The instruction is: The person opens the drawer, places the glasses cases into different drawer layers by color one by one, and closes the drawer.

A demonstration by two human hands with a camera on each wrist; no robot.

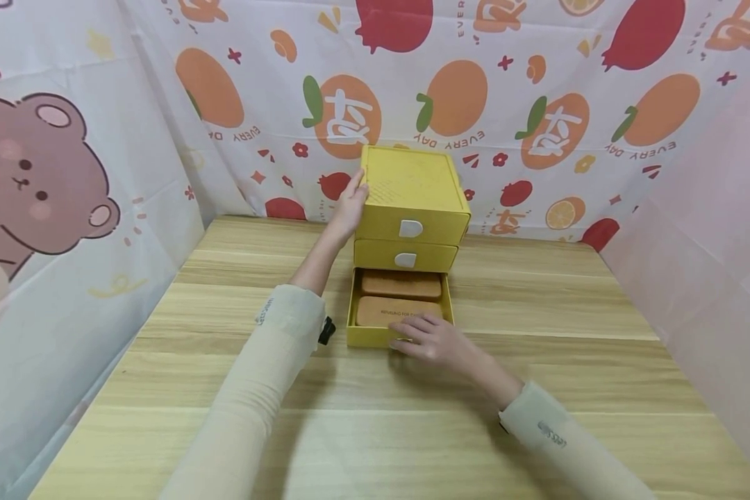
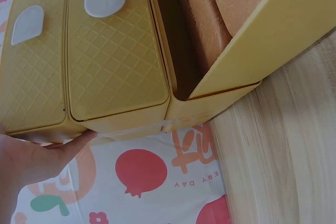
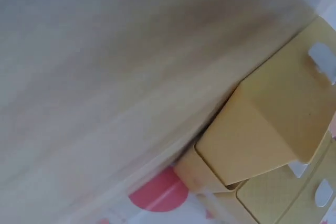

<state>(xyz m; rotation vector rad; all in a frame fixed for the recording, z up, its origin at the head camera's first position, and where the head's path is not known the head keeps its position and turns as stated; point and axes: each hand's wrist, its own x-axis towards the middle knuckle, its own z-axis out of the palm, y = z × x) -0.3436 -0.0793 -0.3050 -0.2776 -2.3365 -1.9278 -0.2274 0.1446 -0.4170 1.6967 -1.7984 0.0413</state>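
Note:
A yellow mini drawer cabinet [image 1: 415,179] has three stacked drawers with white tab handles. The bottom drawer [image 1: 367,337] is pulled out toward the person; two brown block-like cases lie in it, the front case [image 1: 375,310] bearing dark print and the rear case [image 1: 401,283] behind it. My left hand [image 1: 348,207] rests against the cabinet's left side, fingers reaching up near the top edge. In the left wrist view its fingers lie along that side. Over the drawer's front edge, my right hand [image 1: 434,340] has its fingers loosely extended, covering the handle; the right wrist view shows no hand.
The cabinet stands on a wood-grain table [image 1: 537,396], close to a fruit-printed cloth [image 1: 400,97] at the back. A bear-printed cloth [image 1: 44,167] hangs at the left and a pale one [image 1: 712,208] at the right.

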